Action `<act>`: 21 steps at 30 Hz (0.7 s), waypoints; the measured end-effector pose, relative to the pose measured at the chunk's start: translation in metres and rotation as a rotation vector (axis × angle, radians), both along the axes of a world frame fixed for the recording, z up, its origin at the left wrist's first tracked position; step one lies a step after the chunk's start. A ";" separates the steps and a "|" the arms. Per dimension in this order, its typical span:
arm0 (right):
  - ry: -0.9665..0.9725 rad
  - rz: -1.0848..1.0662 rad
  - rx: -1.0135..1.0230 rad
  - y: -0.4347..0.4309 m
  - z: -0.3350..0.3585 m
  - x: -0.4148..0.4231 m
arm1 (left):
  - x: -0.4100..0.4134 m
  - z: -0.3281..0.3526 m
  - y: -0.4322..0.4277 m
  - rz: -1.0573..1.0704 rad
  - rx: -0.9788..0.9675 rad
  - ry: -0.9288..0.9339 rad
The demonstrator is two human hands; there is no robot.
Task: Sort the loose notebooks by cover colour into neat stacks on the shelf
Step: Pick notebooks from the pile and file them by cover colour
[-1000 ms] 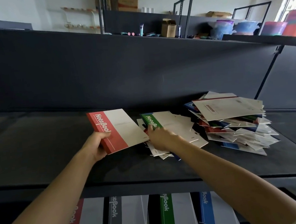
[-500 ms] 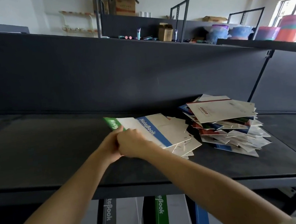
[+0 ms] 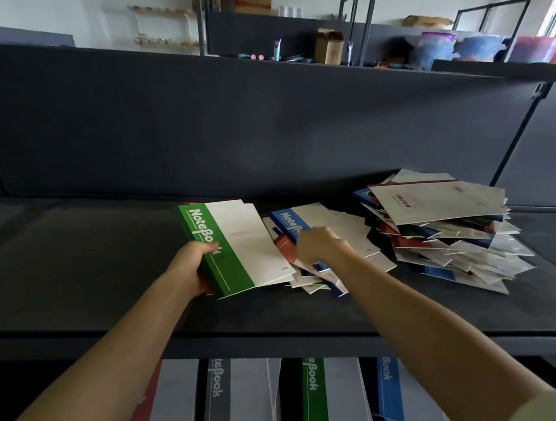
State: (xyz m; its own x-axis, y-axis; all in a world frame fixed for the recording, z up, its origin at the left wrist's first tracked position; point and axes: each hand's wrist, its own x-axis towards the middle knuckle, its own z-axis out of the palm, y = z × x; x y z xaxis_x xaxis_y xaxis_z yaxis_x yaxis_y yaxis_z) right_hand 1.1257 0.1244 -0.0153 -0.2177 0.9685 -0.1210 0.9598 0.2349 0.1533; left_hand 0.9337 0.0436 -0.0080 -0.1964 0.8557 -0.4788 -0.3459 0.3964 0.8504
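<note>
Reaching over the dark shelf (image 3: pixel 69 266), left hand (image 3: pixel 190 267) grips green notebook (image 3: pixel 220 247), right hand (image 3: pixel 318 245) pinches blue notebook (image 3: pixel 286 221).

A green-spined notebook (image 3: pixel 232 246) sits in the grip of the left hand (image 3: pixel 190 271), a blue-spined notebook (image 3: pixel 291 222) tops the loose heap under the right hand (image 3: pixel 318 249), and a taller jumbled pile (image 3: pixel 443 227) lies right of that hand.

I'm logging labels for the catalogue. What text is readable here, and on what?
"NoteBook": green notebook in the left hand.
"NoteB", rest hidden: blue notebook.
"teBook": grey stack below.
"eBook": green stack.
"Book": blue stack.
Red print on the pile's top cover: blurred.
</note>
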 end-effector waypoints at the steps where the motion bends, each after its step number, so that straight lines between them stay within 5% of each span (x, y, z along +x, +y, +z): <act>1: -0.026 0.026 0.016 0.000 -0.006 -0.005 | 0.001 0.000 -0.002 -0.005 -0.004 0.001; 11: -0.074 0.199 0.325 -0.025 0.035 -0.036 | 0.023 0.007 -0.006 -0.031 0.025 -0.032; 16: 0.063 0.368 0.033 -0.064 0.055 -0.086 | 0.041 0.004 0.006 0.058 0.090 0.027; 21: 0.287 0.036 -0.023 -0.026 0.040 -0.037 | 0.005 0.001 0.001 0.025 0.033 0.070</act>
